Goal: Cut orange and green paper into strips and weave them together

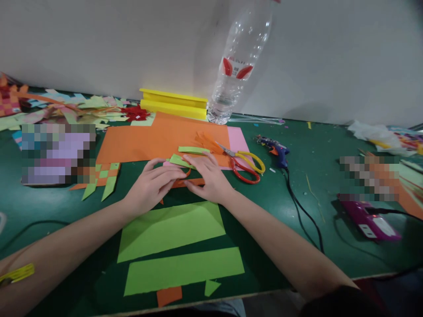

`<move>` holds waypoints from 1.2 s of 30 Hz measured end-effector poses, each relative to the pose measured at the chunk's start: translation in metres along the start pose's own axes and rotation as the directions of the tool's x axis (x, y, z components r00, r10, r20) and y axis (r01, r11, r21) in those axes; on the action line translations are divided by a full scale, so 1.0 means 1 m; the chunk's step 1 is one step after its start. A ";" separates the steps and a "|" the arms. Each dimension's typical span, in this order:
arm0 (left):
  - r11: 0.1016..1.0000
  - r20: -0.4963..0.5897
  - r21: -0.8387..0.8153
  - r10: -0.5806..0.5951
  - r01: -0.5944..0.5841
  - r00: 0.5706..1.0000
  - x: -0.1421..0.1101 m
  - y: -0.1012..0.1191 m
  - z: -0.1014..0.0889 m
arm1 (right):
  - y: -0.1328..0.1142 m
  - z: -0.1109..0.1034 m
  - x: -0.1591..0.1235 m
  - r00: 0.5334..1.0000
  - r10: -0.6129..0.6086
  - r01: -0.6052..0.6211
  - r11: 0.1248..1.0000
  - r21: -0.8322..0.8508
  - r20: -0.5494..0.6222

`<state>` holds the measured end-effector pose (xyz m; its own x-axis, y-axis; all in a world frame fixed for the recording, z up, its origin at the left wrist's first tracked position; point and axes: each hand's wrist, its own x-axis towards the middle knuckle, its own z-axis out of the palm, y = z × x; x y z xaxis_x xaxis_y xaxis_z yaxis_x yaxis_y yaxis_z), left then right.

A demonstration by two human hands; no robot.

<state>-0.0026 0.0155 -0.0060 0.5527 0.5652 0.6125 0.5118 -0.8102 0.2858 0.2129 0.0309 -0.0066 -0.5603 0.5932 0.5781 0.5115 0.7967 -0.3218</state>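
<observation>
My left hand [151, 185] and my right hand [207, 177] meet over a curled orange paper strip [187, 176] on the green table [297, 211]. Both hands have their fingers pressed together on the strip, pinching it between them. A light green strip [180, 161] lies under my right fingertips, and another green strip [193, 150] rests just beyond. Below my wrists lie two large light green paper pieces [172, 229], [185, 269]. An orange sheet [155, 140] and a pink sheet [238, 141] lie behind the hands.
Scissors [246, 165] with red and yellow handles lie right of my right hand. A blue glue gun [276, 152] with a black cord, a clear plastic bottle [236, 66], yellow folded paper [173, 103], a woven paper piece [104, 174], a purple power strip [368, 220] and paper scraps [66, 110] surround them.
</observation>
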 end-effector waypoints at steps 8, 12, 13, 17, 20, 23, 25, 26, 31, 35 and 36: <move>0.997 -0.051 0.049 -0.049 0.052 0.997 0.001 0.000 0.001 | 0.000 0.000 0.002 0.999 -0.028 0.028 1.000 0.008 0.019; 0.989 -0.045 0.052 -0.134 0.136 0.990 0.003 0.002 -0.003 | 0.004 0.000 0.001 0.998 -0.046 0.047 0.999 0.017 -0.039; 0.986 -0.059 0.059 -0.151 0.155 0.987 0.004 0.002 -0.004 | 0.004 0.000 0.001 0.998 -0.038 0.039 0.999 0.021 -0.050; 0.979 -0.130 0.085 -0.174 0.186 0.976 0.004 0.002 -0.006 | 0.004 -0.001 0.002 0.996 -0.018 0.022 0.999 0.050 -0.082; 0.975 -0.125 0.080 -0.196 0.207 0.973 0.003 0.001 -0.005 | 0.005 0.001 0.000 0.996 -0.016 0.024 0.997 0.080 -0.092; 0.971 -0.065 0.069 -0.222 0.227 0.973 0.003 0.000 -0.004 | 0.007 0.003 -0.001 0.994 -0.018 0.029 0.995 0.093 -0.112; 0.976 -0.018 0.055 -0.212 0.213 0.977 0.003 -0.002 -0.004 | 0.007 0.003 -0.002 0.990 -0.029 0.044 0.994 0.102 -0.138; 0.979 -0.006 0.045 -0.200 0.200 0.980 0.003 -0.002 -0.004 | 0.007 0.003 -0.002 0.988 -0.033 0.050 0.992 0.114 -0.151; 0.987 -0.004 0.017 -0.157 0.157 0.988 0.002 -0.005 -0.002 | 0.004 0.001 0.000 0.984 0.069 -0.024 0.965 0.260 -0.166; 0.985 -0.018 0.048 -0.168 0.169 0.986 0.001 -0.006 0.000 | 0.002 0.001 -0.001 0.967 0.208 -0.153 0.937 0.313 -0.148; 0.984 -0.020 0.049 -0.169 0.170 0.985 0.000 -0.006 0.000 | 0.002 0.002 -0.002 0.962 0.233 -0.181 0.935 0.306 -0.140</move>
<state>-0.0056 0.0204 -0.0073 0.4449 0.6907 0.5701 0.6300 -0.6938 0.3489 0.2135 0.0314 -0.0095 -0.3290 0.7401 0.5865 0.3801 0.6723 -0.6352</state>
